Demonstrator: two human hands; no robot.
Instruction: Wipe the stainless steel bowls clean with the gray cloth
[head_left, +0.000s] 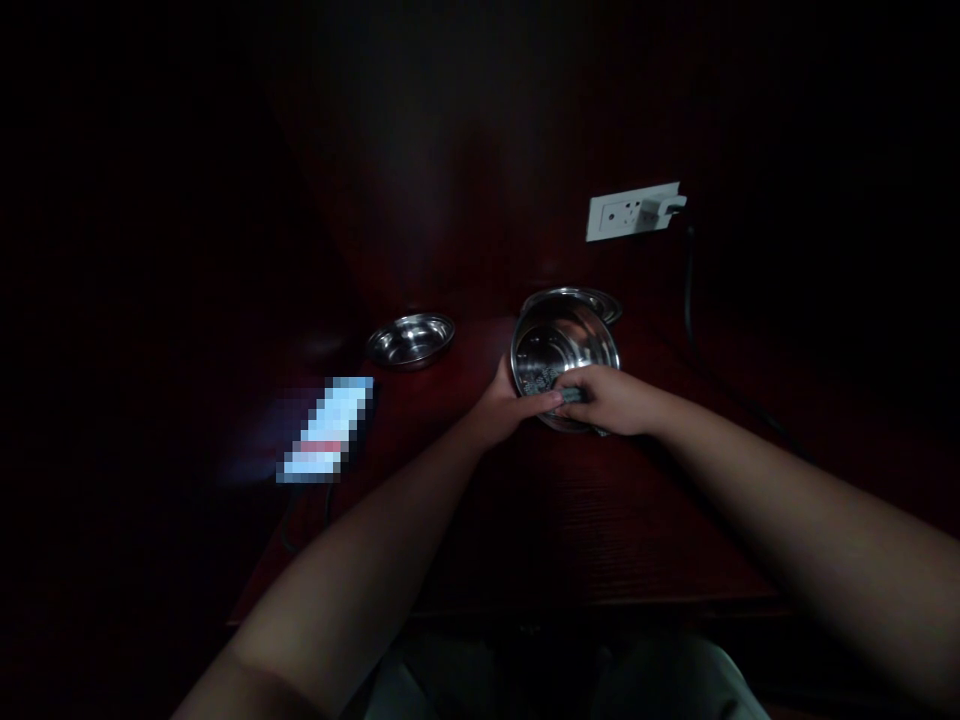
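A shiny steel pot or deep bowl (596, 345) is tilted so its open mouth faces me. My left hand (506, 405) grips its left side, with the thumb over the near rim. My right hand (600, 398) is closed on a dark grey-green cloth (574, 395) at the near rim, part of the cloth lying inside the wall. Behind the pot lies a round steel dish or lid (604, 302), partly covered by it. To the left, a shallow steel bowl (412, 342) sits apart from both hands.
A lit, blurred-out screen (326, 430) lies at the left, with a thin cable near it. On the wall behind is a white socket plate (615, 212) with a plug and black cord (688, 290). The dark red table's front edge (525, 602) runs near my lap. Surroundings are very dark.
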